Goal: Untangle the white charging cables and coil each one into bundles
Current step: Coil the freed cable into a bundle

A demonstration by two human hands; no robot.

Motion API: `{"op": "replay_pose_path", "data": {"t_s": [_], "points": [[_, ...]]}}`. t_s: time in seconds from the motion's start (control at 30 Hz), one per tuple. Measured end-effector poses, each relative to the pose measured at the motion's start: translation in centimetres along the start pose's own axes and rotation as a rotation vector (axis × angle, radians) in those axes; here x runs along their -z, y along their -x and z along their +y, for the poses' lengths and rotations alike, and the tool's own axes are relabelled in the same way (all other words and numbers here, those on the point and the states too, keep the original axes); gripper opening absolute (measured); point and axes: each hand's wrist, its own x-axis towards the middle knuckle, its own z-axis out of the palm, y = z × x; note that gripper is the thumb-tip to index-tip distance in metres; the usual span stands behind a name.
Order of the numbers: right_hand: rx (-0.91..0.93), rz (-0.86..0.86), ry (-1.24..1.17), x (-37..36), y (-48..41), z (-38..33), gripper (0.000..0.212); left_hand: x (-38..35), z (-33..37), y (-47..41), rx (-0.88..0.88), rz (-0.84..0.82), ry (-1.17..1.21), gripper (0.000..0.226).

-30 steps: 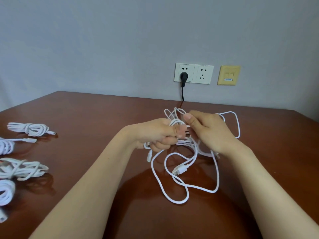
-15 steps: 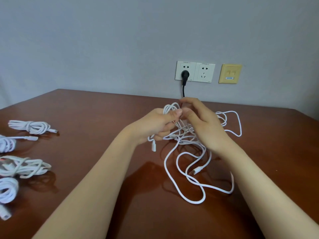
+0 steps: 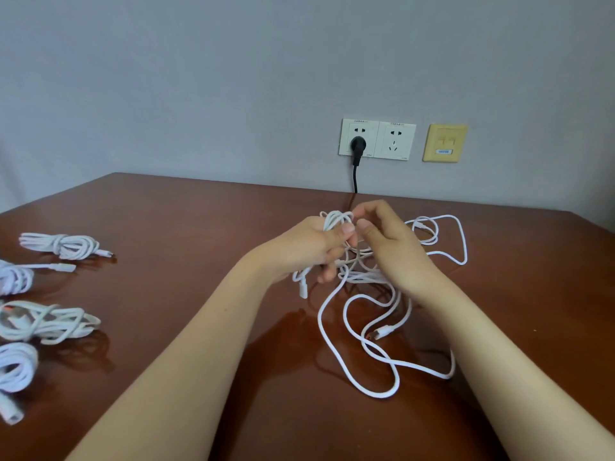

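Note:
A tangle of white charging cables [image 3: 376,331] lies on the brown table [image 3: 186,227] in the middle, with loops trailing toward me and to the right. My left hand [image 3: 312,247] grips a bunch of looped cable strands, thumb pressed on top. My right hand [image 3: 389,241] is just right of it with its fingers curled over the tangle, fingertips near the loops; whether it pinches a strand is hidden. A connector end [image 3: 303,289] hangs below my left hand. Another connector [image 3: 382,333] lies on the table.
Several coiled white cable bundles lie at the table's left edge, among them one at the far left [image 3: 63,245] and one nearer [image 3: 46,322]. A black plug [image 3: 358,145] sits in a wall socket behind the table, its cord dropping behind the table's far edge.
Both hands have risen and moved away from me with the bunch of loops. The loose cable loops on the table have shifted to the right.

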Motion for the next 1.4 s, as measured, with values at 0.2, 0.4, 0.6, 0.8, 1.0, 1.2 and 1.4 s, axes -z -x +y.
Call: {"op": "replay_pose_path", "data": {"t_s": [0.2, 0.4, 0.6, 0.8, 1.0, 1.2, 1.4], "points": [[-0.021, 0.045, -0.181, 0.0, -0.1, -0.7, 0.023, 0.2, -0.2, -0.6, -0.071, 0.274, -0.042, 0.032], [-0.024, 0.105, -0.154, -0.8, 0.2, -1.2, 0.020, -0.8, 0.1, -0.8, -0.126, 0.385, 0.040, 0.029], [-0.171, 0.110, -0.322, -0.3, 0.0, -1.2, 0.025, -2.1, 0.6, -0.8, -0.188, 0.394, 0.009, 0.033], [-0.152, 0.084, -0.194, -0.3, 0.1, -1.1, 0.025, -2.6, -0.1, -1.2, -0.185, 0.440, -0.085, 0.027], [-0.077, -0.040, -0.012, -1.4, 0.6, -1.0, 0.014, -1.7, -0.7, -1.2, -0.150, 0.666, -0.323, 0.033], [0.007, -0.059, 0.222, -1.3, 0.6, -0.1, 0.023, -0.6, 0.1, -1.1, -0.084, 0.701, 0.302, 0.031], [0.006, -0.092, 0.400, -0.8, 0.5, -0.1, 0.044, 1.0, 0.4, -0.9, -0.050, 0.745, 0.731, 0.030]]}}
